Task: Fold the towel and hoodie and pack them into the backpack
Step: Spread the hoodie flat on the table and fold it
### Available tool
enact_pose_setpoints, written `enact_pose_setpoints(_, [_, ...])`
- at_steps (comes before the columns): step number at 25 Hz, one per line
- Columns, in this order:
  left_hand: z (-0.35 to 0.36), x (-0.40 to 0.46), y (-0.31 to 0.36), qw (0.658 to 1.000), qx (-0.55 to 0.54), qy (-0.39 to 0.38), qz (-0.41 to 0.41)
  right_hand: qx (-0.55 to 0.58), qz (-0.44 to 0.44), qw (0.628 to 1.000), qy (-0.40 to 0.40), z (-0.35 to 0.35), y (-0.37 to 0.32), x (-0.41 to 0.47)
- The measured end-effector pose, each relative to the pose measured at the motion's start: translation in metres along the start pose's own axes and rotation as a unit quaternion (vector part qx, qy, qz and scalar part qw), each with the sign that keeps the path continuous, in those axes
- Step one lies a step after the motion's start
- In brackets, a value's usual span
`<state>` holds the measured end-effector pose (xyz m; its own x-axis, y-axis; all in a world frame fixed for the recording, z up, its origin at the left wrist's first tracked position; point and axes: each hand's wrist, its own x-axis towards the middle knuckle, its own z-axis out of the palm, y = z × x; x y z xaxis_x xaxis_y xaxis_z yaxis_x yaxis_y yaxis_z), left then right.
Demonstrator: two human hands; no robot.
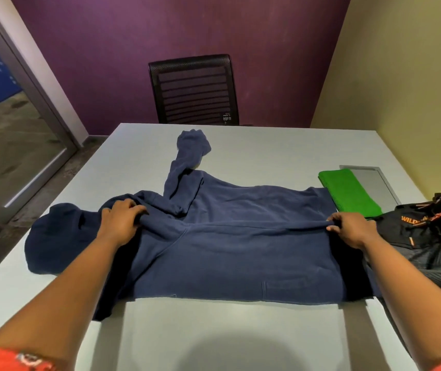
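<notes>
Across the near half of the tabletop (240,330) a navy hoodie (240,253) is lying spread sideways, its hood pointing left. Both hands are gripping a raised fold running across its middle: the left hand (123,223) is pinching cloth near the hood end, and the right hand (350,228) is curling around the hem end. One sleeve is stretching away toward the far edge. Just beyond the right hand a folded green towel (347,191) is lying flat, and a black backpack (433,236) is slumping beside it. Farther back a black chair (193,89) is standing against the purple wall.
</notes>
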<state>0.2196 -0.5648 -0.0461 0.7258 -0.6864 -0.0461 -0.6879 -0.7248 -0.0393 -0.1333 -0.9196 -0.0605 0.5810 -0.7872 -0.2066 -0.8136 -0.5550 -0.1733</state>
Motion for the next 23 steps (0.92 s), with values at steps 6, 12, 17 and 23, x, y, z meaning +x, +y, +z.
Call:
enact_pose_setpoints(6, [0.050,-0.056,0.003,0.968,-0.153,0.128,-0.150,0.029,-0.031,0.993,-0.107,0.052,-0.017,-0.014])
enact_pose_setpoints(12, [0.099,-0.132,-0.047,0.999,-0.018,-0.024,0.031,-0.086,-0.012,0.965,-0.246,0.064,-0.037,-0.009])
enact_pose_setpoints(17, [0.088,-0.123,-0.080,0.943,-0.261,0.019,-0.206,-0.192,-0.045,0.932,-0.306,0.058,-0.045,0.033])
enact_pose_setpoints(23, [0.063,-0.100,-0.116,0.840,-0.457,-0.071,-0.285,-0.238,-0.042,0.915,-0.324,0.035,-0.075,0.032])
